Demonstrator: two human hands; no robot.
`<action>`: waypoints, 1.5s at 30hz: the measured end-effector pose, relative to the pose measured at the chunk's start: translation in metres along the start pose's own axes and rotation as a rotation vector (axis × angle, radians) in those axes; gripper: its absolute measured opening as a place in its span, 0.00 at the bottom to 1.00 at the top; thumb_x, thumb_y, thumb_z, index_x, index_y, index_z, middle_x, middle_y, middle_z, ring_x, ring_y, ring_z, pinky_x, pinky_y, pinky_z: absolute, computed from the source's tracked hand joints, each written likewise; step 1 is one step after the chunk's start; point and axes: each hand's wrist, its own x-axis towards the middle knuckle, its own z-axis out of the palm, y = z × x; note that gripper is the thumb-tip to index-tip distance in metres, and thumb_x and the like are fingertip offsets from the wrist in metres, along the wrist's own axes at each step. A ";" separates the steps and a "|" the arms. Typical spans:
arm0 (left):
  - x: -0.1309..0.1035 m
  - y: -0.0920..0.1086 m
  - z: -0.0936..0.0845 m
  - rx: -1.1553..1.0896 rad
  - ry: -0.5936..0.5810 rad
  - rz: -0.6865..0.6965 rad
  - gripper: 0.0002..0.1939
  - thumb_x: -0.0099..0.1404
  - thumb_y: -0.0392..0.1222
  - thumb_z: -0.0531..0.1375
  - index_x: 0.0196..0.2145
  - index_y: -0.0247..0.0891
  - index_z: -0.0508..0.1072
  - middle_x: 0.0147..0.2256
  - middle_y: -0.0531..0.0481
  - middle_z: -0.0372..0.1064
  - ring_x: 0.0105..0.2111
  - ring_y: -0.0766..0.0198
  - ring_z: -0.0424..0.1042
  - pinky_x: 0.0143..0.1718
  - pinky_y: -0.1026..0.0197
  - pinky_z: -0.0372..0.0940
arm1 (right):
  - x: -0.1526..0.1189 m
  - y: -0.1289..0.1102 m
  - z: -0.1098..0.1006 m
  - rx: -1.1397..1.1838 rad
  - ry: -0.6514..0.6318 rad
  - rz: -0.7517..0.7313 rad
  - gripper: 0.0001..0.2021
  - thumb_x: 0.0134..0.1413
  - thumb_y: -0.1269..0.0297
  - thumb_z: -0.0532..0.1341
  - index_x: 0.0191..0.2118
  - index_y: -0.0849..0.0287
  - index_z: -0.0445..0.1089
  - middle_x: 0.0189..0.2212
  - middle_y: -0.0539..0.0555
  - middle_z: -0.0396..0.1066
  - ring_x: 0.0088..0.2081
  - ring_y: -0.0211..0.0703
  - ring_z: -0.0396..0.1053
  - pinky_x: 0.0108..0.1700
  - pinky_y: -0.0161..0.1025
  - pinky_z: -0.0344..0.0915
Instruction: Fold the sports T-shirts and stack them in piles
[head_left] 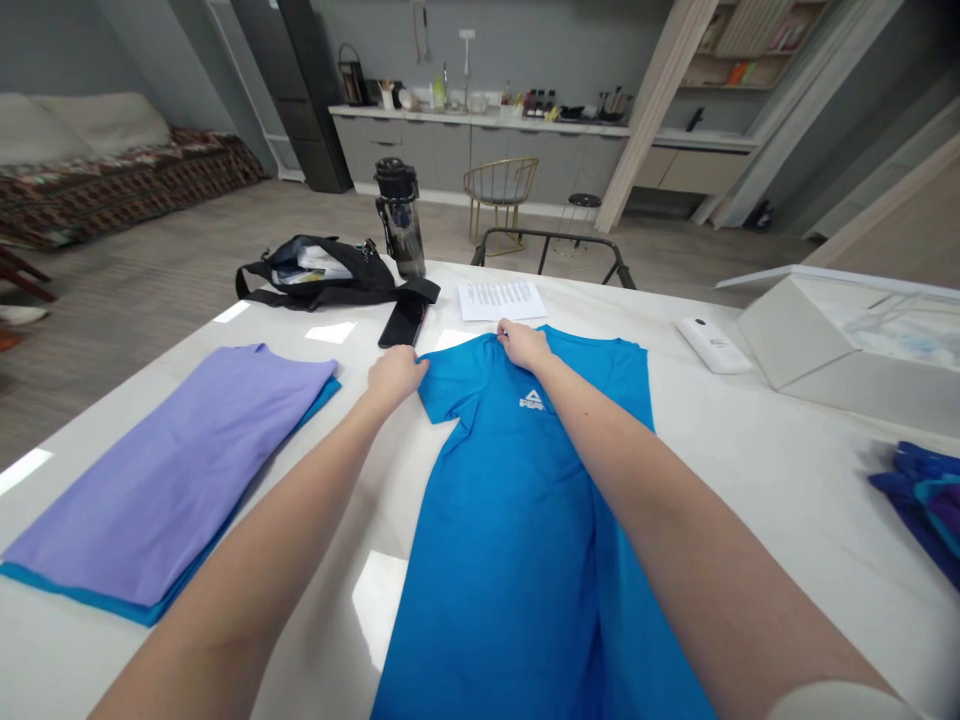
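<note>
Beyond frame: blue shirt's (510, 560) hem

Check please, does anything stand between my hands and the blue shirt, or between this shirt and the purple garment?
Nothing visible blocks the blue shirt: the left hand pinches its sleeve, the right hand its top edge. Between it and the purple garment, the left forearm crosses over the table.
</note>
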 end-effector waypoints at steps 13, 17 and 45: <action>-0.054 0.177 -0.038 -0.865 -0.552 0.449 0.17 0.64 0.56 0.63 0.37 0.38 0.74 0.34 0.48 0.75 0.32 0.63 0.73 0.34 0.62 0.66 | -0.060 0.089 -0.054 0.490 0.234 0.172 0.12 0.63 0.60 0.60 0.46 0.59 0.76 0.34 0.52 0.78 0.33 0.41 0.71 0.38 0.35 0.65; -0.030 0.184 0.003 -0.456 -0.353 0.470 0.16 0.71 0.47 0.55 0.48 0.37 0.76 0.42 0.42 0.77 0.39 0.56 0.77 0.42 0.56 0.70 | -0.108 0.130 -0.070 0.506 0.028 0.255 0.18 0.67 0.53 0.57 0.40 0.60 0.79 0.32 0.52 0.79 0.28 0.38 0.69 0.32 0.33 0.63; 0.021 0.217 0.018 -0.065 0.076 0.603 0.14 0.72 0.43 0.50 0.46 0.41 0.73 0.52 0.41 0.65 0.57 0.48 0.64 0.60 0.45 0.61 | -0.173 0.122 -0.108 0.427 0.396 0.290 0.08 0.56 0.60 0.59 0.31 0.57 0.72 0.29 0.53 0.76 0.35 0.47 0.72 0.38 0.39 0.65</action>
